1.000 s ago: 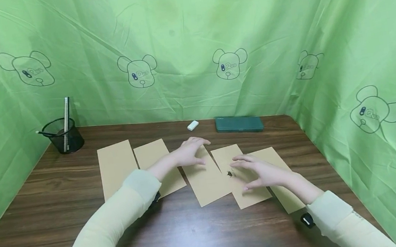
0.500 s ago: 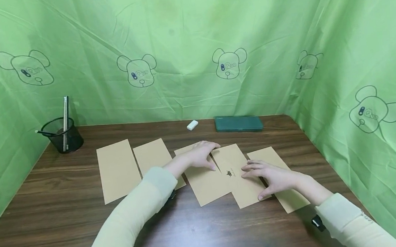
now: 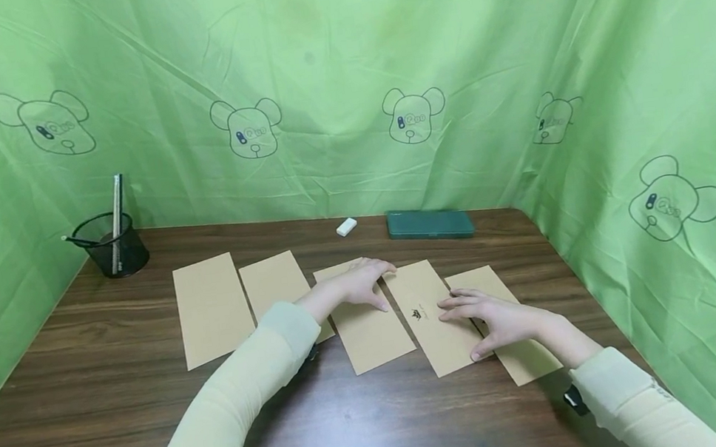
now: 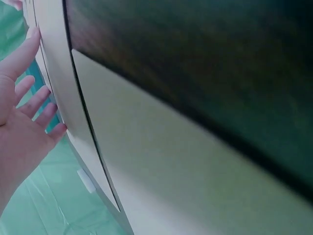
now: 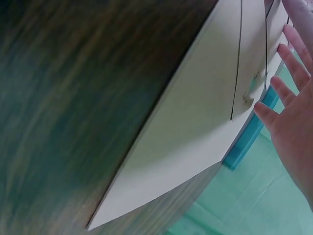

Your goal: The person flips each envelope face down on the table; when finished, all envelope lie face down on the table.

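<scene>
Loosely spread and gripping nothing, my right hand (image 3: 493, 320) rests on the right side of the crown card (image 3: 435, 337), fourth from the left in a row of five on the table (image 3: 350, 433). My left hand (image 3: 359, 283), also relaxed and holding nothing, is over the far end of the middle card (image 3: 372, 337), fingertips by the crown card's far left corner. Beyond the cards, on the far side, lie a white block (image 3: 346, 227) and a green case (image 3: 430, 224).

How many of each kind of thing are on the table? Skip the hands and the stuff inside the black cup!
Brown paper rectangles: 5
White block: 1
Green case: 1
Black mesh cup: 1
Total: 8
</scene>
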A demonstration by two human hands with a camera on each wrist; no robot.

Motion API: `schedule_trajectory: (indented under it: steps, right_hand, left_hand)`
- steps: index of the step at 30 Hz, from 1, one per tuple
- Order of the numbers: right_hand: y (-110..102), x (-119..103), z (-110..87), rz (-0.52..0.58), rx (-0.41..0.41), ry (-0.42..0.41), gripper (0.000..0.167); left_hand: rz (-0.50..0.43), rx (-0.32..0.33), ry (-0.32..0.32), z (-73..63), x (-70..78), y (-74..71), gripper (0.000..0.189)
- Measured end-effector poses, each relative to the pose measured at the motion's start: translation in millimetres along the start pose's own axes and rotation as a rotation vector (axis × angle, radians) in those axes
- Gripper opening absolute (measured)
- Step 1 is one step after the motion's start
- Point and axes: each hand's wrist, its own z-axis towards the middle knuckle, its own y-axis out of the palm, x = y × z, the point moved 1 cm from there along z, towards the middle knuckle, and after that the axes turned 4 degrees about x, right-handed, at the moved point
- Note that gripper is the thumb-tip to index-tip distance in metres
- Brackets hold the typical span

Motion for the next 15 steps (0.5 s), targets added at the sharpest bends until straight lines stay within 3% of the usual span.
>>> schedule_trajectory:
  steps: [10,15]
  right_hand:
    - [1.0,-3.3,4.6,-0.002,-0.010,-0.007,0.082]
    - [0.3,-5.8,5.5,-0.004,-0.014,0.005,0.082]
  left_hand:
    - [-0.136,0.053,0.005,9.2,-1.1,1.3,0.066]
    - [-0.147,0.080,0.009,14.0,-1.8,1.0,0.058]
